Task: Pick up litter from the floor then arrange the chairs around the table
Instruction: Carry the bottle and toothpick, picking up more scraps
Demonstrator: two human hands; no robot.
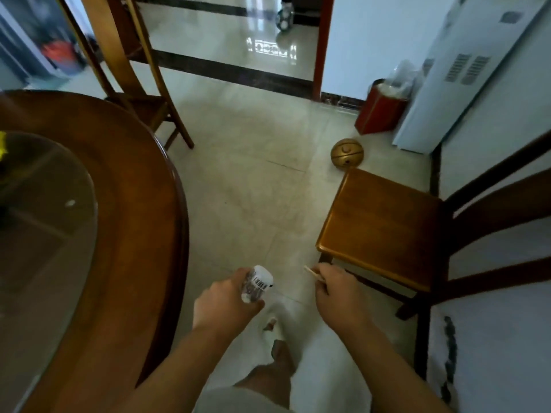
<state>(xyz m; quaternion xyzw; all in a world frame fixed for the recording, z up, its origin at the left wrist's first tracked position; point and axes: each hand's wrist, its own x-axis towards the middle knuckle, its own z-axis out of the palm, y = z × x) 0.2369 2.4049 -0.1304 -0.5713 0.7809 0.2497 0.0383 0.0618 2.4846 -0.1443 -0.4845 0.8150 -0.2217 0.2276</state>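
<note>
My left hand (223, 299) is closed around a small clear plastic bottle (258, 281) with a white cap and a barcode label. My right hand (340, 290) pinches a thin wooden stick (313, 273) between its fingers. Both hands hang low over the tiled floor, between the round wooden table (140, 222) on the left and a wooden chair (384, 225) on the right. That chair stands by the wall, its seat facing the table. A second wooden chair (140, 93) stands at the table's far side.
A golden ball (347, 152) lies on the floor beyond the right chair. A red bin (378, 114) with a clear plastic liner stands beside a white appliance (465, 73). A glass turntable (44, 204) sits on the table. A doorway opens ahead. My leg and white slipper (275, 329) are below.
</note>
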